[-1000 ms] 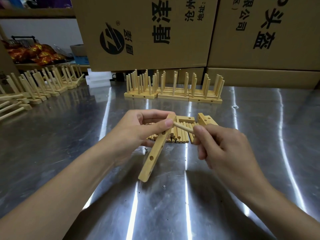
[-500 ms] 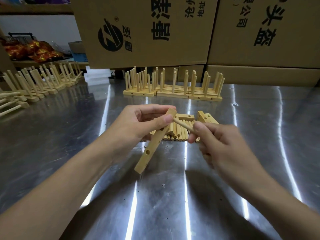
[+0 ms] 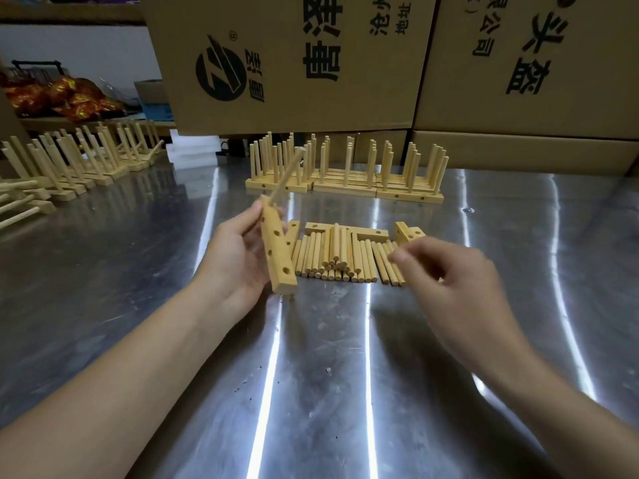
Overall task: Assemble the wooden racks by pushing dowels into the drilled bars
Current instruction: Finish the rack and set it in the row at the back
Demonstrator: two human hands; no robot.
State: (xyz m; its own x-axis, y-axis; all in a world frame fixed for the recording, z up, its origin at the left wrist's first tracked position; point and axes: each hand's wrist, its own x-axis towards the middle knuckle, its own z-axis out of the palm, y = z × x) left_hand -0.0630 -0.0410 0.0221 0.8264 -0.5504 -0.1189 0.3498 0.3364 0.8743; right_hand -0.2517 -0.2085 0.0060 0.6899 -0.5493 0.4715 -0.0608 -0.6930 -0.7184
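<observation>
Left hand (image 3: 235, 261) grips bar (image 3: 279, 257) just left of dowel pile (image 3: 333, 257), one dowel (image 3: 287, 174) in its end hole — right hand (image 3: 456, 271), loose and empty, over pile's right end — careless grab could scatter it.

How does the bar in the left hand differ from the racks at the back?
The bar carries one dowel; the racks have many. The bar is held tilted by the left hand; the racks stand on the table, dowels upright. Both are pale wood with drilled holes.

Dim scene; glare streaks on steel table (image 3: 345, 392); right hand (image 3: 460, 281) motion-blurred
</observation>
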